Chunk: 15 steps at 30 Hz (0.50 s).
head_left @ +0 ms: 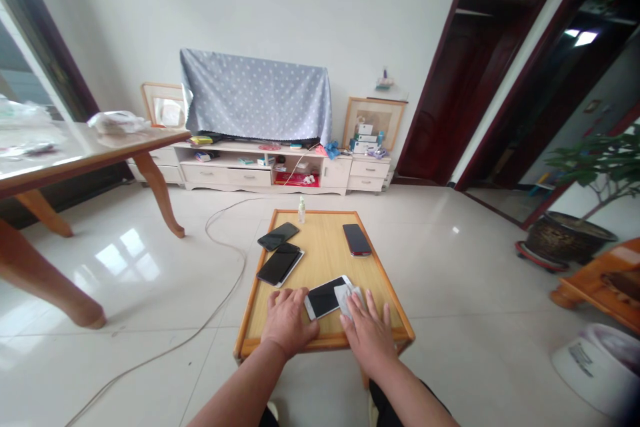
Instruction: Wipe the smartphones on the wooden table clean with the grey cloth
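A white smartphone (324,297) with a dark screen lies face up and at a slant near the front of the small wooden table (320,233). My left hand (287,320) is at its left end, fingers bent and thumb along the near side, steadying that edge. On the phone's right end rests a crumpled white cloth (344,295), partly covered by my right hand (369,330). The fingers of this hand are spread and press the cloth against the screen.
At the table's left are a dark phone (279,237) and stacked phones (281,264); a small spray bottle (301,211) stands at the back edge. Another phone (357,240) lies at the right. A cable (220,307) crosses the floor, and a larger table (100,147) stands left.
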Available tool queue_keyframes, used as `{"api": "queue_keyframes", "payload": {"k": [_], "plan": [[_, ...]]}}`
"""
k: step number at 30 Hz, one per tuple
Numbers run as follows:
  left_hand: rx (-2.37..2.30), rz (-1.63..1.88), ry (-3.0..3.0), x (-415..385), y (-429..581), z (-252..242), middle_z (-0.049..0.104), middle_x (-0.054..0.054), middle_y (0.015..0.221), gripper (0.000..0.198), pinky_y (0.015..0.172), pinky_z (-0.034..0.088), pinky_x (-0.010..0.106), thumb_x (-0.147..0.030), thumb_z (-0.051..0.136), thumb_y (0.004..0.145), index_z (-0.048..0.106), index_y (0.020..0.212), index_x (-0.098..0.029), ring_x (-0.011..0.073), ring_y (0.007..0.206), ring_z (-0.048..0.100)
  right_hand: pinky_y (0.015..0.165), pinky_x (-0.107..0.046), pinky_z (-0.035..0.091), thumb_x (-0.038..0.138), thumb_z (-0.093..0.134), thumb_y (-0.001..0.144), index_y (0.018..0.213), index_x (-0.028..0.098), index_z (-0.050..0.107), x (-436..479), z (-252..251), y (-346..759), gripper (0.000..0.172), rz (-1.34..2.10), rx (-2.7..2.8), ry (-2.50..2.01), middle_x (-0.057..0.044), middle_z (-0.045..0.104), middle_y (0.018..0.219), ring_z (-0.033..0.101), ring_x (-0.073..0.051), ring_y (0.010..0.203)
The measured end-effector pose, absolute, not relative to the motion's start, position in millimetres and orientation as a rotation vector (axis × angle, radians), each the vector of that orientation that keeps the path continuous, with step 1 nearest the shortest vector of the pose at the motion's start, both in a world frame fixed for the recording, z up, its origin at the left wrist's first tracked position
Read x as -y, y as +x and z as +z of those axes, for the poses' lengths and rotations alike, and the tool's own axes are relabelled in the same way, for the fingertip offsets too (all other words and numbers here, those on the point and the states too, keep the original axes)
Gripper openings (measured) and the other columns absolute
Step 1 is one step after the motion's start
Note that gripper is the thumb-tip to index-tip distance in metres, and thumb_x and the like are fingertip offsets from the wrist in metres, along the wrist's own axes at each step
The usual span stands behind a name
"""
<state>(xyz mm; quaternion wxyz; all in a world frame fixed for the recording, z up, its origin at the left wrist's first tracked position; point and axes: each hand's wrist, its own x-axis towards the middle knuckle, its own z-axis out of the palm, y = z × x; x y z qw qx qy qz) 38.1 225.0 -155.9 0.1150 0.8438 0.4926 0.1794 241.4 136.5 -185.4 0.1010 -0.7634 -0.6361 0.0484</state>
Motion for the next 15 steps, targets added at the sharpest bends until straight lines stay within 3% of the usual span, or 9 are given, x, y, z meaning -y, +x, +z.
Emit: {"api": "queue_keyframes", "payload": {"k": [3, 6, 10, 13, 15], "plan": [[-1.445, 0.541, 2.476, -224, 39, -155, 0.068, 0.007, 0.108, 0.054, 0.108, 0.025, 0.045, -0.036, 0.064, 0.068, 0.057, 0.12, -0.024, 0.0292, 0.112, 0.054, 0.116, -0.067, 0.001, 0.054, 0.025, 0.103, 0.151, 0.028, 0.043, -154, -185, 242, 0.057, 0.147, 1.844, -2.252, -0.004, 0.039, 0.157, 0.013, -0.032, 0.152], [-1.434, 0.541, 2.481, -224, 39, -155, 0.068, 0.007, 0.11, 0.054, 0.108, 0.026, 0.045, -0.037, 0.065, 0.068, 0.057, 0.12, -0.025, 0.0298, 0.114, 0.054, 0.117, -0.064, 0.006, 0.038, 0.036, 0.102, 0.142, 0.03, 0.053, -171, -188, 245, 0.044, 0.138, 1.86, -2.156, -0.004, 0.049, 0.151, 0.026, -0.029, 0.149], [-1.432, 0.519, 2.478, -224, 38, -154, 0.067, 0.008, 0.115, 0.055, 0.108, 0.025, 0.045, -0.037, 0.065, 0.069, 0.057, 0.121, -0.025, 0.0306, 0.119, 0.052, 0.113, -0.042, 0.031, 0.017, 0.042, 0.093, 0.121, 0.026, 0.068, -179, -189, 257, 0.039, 0.113, 1.78, -2.031, -0.005, 0.066, 0.132, 0.052, -0.022, 0.13], [-1.433, 0.5, 2.478, -225, 39, -153, 0.067, 0.008, 0.116, 0.055, 0.109, 0.025, 0.045, -0.037, 0.064, 0.069, 0.057, 0.122, -0.025, 0.0307, 0.12, 0.051, 0.098, -0.033, 0.042, 0.02, 0.042, 0.094, 0.109, 0.024, 0.071, -182, -184, 265, 0.033, 0.117, 1.652, -1.977, -0.005, 0.072, 0.114, 0.062, -0.021, 0.11], [-1.43, 0.493, 2.482, -225, 39, -152, 0.067, 0.008, 0.116, 0.055, 0.109, 0.025, 0.044, -0.037, 0.064, 0.07, 0.057, 0.123, -0.025, 0.0306, 0.121, 0.05, 0.092, -0.03, 0.045, 0.025, 0.039, 0.096, 0.114, 0.025, 0.069, -188, -179, 268, 0.034, 0.169, 1.568, -1.955, -0.005, 0.072, 0.113, 0.063, -0.021, 0.106]]}}
